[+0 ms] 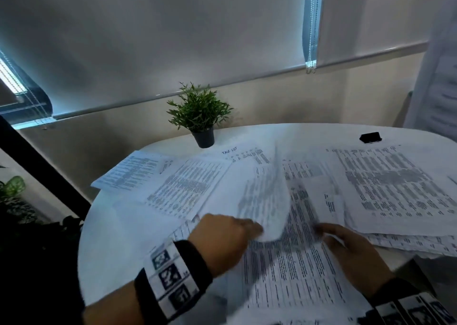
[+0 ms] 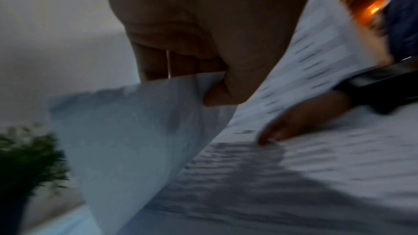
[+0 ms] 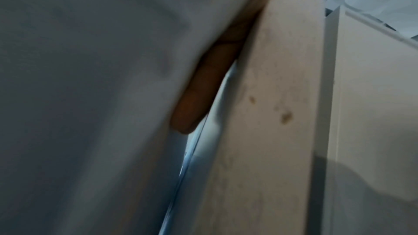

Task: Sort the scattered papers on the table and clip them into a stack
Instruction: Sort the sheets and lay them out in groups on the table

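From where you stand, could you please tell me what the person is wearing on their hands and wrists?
The left hand and right hand are bare, without gloves. Each wrist carries a black strap with a white band of square black-and-white printed markers. No sleeves show on the forearms.

Round white table [image 1: 106, 238]; grey roller blinds [image 1: 173, 27] glowing at edges; cream wall [image 1: 284, 102]; potted plant [image 1: 199, 113].

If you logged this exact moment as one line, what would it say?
step: sorting | left hand: pinches lifted sheet | right hand: flat on papers | binder clip: untouched, far side of table
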The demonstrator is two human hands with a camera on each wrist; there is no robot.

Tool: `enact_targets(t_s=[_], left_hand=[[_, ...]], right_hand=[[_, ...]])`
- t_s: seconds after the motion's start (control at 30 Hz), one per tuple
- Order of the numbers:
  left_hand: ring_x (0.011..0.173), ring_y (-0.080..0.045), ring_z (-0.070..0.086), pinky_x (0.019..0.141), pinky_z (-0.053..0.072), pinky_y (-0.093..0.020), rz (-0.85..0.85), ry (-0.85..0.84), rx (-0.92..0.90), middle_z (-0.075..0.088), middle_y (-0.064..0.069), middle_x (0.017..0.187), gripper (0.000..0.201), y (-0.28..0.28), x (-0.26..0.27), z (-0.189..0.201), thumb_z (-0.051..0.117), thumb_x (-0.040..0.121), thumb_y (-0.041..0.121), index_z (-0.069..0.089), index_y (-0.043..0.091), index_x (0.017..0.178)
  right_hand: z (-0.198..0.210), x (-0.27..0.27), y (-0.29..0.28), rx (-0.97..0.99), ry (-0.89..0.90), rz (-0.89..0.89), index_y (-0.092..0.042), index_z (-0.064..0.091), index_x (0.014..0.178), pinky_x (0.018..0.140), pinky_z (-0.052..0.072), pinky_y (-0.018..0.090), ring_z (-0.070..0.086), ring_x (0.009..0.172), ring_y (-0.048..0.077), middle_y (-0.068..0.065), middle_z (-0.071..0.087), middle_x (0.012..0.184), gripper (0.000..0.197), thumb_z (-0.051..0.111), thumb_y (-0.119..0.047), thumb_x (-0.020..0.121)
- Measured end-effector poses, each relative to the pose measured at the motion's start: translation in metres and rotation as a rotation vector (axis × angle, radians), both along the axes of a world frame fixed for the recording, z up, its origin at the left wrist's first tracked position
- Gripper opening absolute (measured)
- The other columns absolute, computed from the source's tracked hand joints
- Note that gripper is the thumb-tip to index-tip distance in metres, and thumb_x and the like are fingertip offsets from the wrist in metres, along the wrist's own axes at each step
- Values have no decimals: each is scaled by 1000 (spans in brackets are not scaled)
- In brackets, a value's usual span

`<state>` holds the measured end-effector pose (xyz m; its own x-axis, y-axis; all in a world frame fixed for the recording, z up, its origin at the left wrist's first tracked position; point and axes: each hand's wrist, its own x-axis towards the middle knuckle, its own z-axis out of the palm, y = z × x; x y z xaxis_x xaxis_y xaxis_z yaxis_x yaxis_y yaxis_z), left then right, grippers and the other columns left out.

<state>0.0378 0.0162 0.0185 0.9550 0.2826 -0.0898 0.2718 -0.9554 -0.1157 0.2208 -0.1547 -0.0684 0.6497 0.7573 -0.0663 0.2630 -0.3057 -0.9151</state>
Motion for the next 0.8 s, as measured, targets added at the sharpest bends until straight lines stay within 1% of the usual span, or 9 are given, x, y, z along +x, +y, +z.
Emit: enact_targets(t_s=[0.1, 0.17, 0.2, 0.3, 0.37, 0.47, 0.6, 0.67, 0.8], left_hand=[[99, -31, 65, 68, 44, -36, -186, 194, -3, 58, 3, 129, 37, -35, -9, -25, 40, 94, 20, 50, 27, 129], [92, -31, 67, 65, 45, -35, -285, 267, 23, 64, -3, 117, 37, -44, -10, -39, 34, 95, 36, 55, 20, 122], [91, -28, 68, 67, 48, -34, -329, 272, 35, 66, -2, 112, 38, -47, -12, -42, 34, 96, 41, 57, 21, 119], [100, -23, 66, 84, 47, -34, -318, 116, -130, 66, 2, 119, 46, -42, -13, -37, 33, 93, 58, 48, 33, 129], [103, -20, 65, 92, 46, -34, -99, 12, -292, 67, 4, 118, 55, -19, -11, -22, 31, 89, 69, 45, 38, 132], [105, -16, 61, 90, 48, -32, 345, -134, -249, 66, 7, 111, 43, 48, 5, -17, 39, 92, 61, 54, 32, 121], [116, -24, 54, 90, 45, -36, 647, 120, -44, 53, -3, 129, 51, 114, 13, -36, 52, 90, 51, 46, 19, 129], [112, -26, 57, 85, 46, -34, 720, 173, -57, 57, -7, 125, 46, 125, 12, -44, 55, 89, 44, 51, 15, 124], [93, -25, 64, 70, 48, -29, 682, 207, 6, 67, -9, 106, 19, 132, 15, -49, 53, 91, 18, 64, 8, 102]], right_hand=[[6, -1, 2, 94, 235, -127, -27, 65, 105, 102, 36, 30, 54, 113, 17, -1, 63, 116, 20, 52, -36, 92], [3, 3, 1, 92, 351, -76, -20, 63, 119, 107, 36, 43, 56, 116, 19, -1, 63, 121, 65, 57, -68, 75], [3, 3, 2, 79, 329, -50, -20, 65, 116, 104, 40, 45, 60, 112, 20, -1, 67, 116, 66, 60, -69, 72], [1, 1, 1, 37, 184, -42, -19, 66, 108, 88, 50, 43, 66, 93, 21, 0, 71, 99, 30, 70, -28, 80], [-4, 1, 0, 15, 119, -31, -24, 60, 116, 93, 48, 48, 63, 100, 22, 0, 68, 109, 40, 72, -11, 80], [-8, 2, -2, 21, 119, -37, -32, 45, 123, 99, 44, 50, 58, 109, 22, -2, 60, 119, 58, 72, -7, 78], [-6, 0, 1, 79, 111, -45, -36, 30, 128, 100, 40, 42, 50, 114, 22, -3, 49, 123, 73, 71, -1, 78], [-5, -1, 1, 126, 134, -36, -45, 26, 120, 96, 40, 38, 50, 113, 22, -7, 48, 121, 77, 67, 6, 79], [-11, 1, -3, 119, 74, 10, -58, 32, 108, 109, 34, 50, 43, 126, 25, 2, 41, 137, 73, 63, 2, 82]])
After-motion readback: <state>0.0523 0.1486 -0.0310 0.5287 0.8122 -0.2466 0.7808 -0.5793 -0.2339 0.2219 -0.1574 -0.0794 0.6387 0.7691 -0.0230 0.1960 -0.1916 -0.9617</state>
